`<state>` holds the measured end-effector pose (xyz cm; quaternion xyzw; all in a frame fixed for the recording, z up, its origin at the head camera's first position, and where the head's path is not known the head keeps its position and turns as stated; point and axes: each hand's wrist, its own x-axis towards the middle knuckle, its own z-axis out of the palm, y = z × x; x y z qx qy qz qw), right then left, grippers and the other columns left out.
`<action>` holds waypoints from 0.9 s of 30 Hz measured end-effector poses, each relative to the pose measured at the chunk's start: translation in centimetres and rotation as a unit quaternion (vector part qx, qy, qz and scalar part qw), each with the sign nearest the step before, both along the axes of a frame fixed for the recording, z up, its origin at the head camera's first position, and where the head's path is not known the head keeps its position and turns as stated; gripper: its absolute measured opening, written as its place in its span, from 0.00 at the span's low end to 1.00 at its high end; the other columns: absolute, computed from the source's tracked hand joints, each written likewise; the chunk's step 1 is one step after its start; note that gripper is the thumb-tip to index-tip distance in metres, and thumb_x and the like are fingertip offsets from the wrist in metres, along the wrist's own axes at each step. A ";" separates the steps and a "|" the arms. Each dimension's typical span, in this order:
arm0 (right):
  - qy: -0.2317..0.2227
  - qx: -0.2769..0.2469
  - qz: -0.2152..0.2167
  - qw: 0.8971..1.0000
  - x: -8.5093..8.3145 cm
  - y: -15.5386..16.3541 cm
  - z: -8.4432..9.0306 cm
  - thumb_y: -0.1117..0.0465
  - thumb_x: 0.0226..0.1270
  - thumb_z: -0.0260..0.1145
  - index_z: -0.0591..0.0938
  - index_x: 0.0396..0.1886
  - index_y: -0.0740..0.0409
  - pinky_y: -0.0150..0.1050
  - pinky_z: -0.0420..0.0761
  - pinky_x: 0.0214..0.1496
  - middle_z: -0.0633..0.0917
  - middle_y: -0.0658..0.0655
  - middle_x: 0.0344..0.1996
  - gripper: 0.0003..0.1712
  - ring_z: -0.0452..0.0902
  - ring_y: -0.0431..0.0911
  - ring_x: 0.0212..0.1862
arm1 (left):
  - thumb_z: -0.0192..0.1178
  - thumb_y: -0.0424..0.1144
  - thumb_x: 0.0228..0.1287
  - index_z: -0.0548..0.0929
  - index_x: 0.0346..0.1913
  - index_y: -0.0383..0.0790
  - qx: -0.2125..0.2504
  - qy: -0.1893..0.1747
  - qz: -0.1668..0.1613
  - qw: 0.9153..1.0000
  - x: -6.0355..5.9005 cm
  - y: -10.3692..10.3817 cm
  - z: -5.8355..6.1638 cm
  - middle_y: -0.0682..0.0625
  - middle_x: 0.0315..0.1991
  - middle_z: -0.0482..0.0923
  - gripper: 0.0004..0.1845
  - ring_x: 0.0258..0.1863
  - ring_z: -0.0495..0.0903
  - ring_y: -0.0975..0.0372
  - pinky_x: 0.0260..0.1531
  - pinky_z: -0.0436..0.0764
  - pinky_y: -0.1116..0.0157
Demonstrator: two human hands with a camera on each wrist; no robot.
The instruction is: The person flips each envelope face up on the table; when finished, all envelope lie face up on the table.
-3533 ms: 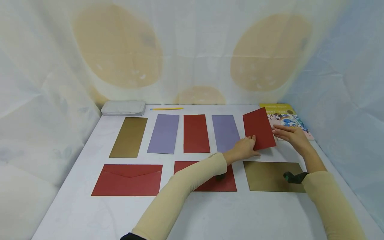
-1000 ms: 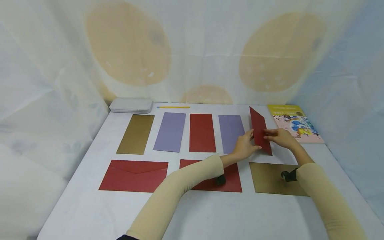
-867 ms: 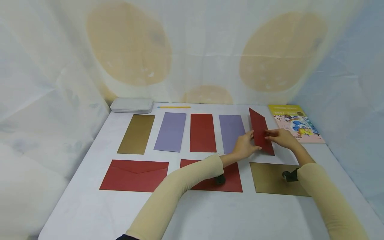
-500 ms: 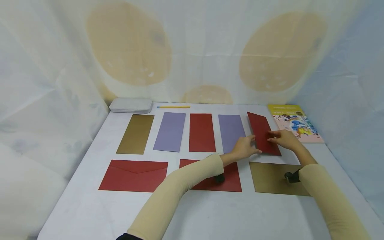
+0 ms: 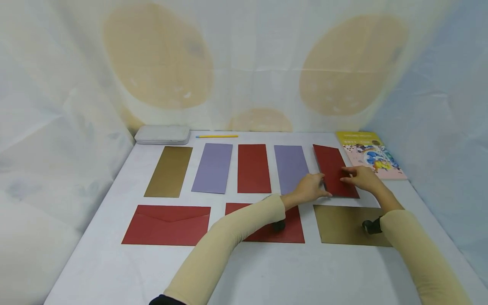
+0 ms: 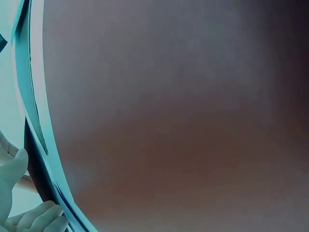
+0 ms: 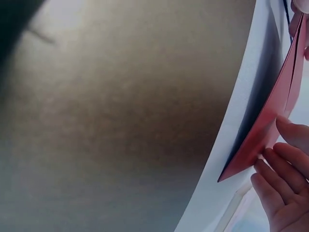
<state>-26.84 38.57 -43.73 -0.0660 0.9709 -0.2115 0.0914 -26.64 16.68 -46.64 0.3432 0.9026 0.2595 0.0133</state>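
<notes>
A red envelope (image 5: 332,169) lies tilted low over the table at the right end of the back row, its left edge slightly raised. My left hand (image 5: 309,187) holds its left edge near the lower corner. At the right edge, my right hand (image 5: 364,178) pinches the same envelope between thumb and fingers. In the right wrist view the right hand's thumb lies on the red envelope's (image 7: 270,121) face, with its fingers at the edge. The left wrist view shows the envelope (image 6: 38,166) dark and nearly edge-on beside the fingers.
Beside it lie a lilac envelope (image 5: 291,165), a red one (image 5: 253,169), another lilac one (image 5: 211,169) and a gold one (image 5: 167,171). In front are red envelopes (image 5: 164,228) and a gold envelope (image 5: 339,224). Behind stand a white case (image 5: 162,134), pencil (image 5: 217,136) and book (image 5: 375,159).
The red envelope was held upright and tilted, then has come down to nearly flat on the table. Both hands stay at its edges, the right one having moved slightly right and down.
</notes>
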 end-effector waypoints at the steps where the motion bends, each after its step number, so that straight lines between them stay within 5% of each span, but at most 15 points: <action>1: 0.001 0.000 0.000 1.000 0.0 0.1 -0.1 0.52 0.68 0.65 0.67 0.66 0.71 0.68 0.68 0.55 0.68 0.79 0.60 0.36 0.64 0.74 0.59 | 0.72 0.52 0.53 0.80 0.55 0.37 -0.004 0.003 -0.003 1.000 0.0 0.0 0.0 0.54 0.40 0.83 0.31 0.30 0.75 0.73 0.30 0.71 0.80; 6: 0.014 0.003 0.003 1.000 -0.1 0.1 -0.5 0.54 0.67 0.66 0.68 0.66 0.72 0.66 0.70 0.55 0.69 0.79 0.59 0.35 0.67 0.74 0.57 | 0.72 0.51 0.54 0.80 0.55 0.37 -0.025 0.010 -0.008 1.000 -0.1 0.0 -0.1 0.56 0.37 0.82 0.29 0.27 0.73 0.73 0.28 0.71 0.79; 13: 0.032 0.010 0.007 0.999 0.0 0.0 -0.6 0.56 0.66 0.66 0.68 0.65 0.73 0.64 0.73 0.53 0.71 0.80 0.57 0.35 0.71 0.70 0.52 | 0.71 0.51 0.55 0.76 0.61 0.37 -0.045 0.017 -0.010 0.999 -0.2 -0.1 -0.1 0.52 0.51 0.82 0.34 0.43 0.81 0.69 0.39 0.75 0.78; 22: 0.021 0.019 0.006 1.000 1.2 0.0 -0.4 0.56 0.67 0.66 0.69 0.64 0.72 0.63 0.75 0.50 0.72 0.80 0.56 0.33 0.71 0.69 0.50 | 0.67 0.48 0.61 0.78 0.61 0.41 -0.068 0.025 -0.097 0.993 -0.2 -0.5 0.5 0.54 0.50 0.83 0.28 0.41 0.78 0.71 0.41 0.73 0.79; 27: 0.023 0.022 0.010 0.999 1.4 0.2 -0.7 0.56 0.67 0.66 0.69 0.64 0.72 0.62 0.76 0.50 0.72 0.80 0.56 0.33 0.72 0.68 0.49 | 0.65 0.50 0.62 0.79 0.60 0.41 -0.111 0.026 -0.111 0.987 0.0 -0.5 0.8 0.54 0.51 0.82 0.26 0.42 0.78 0.71 0.41 0.73 0.78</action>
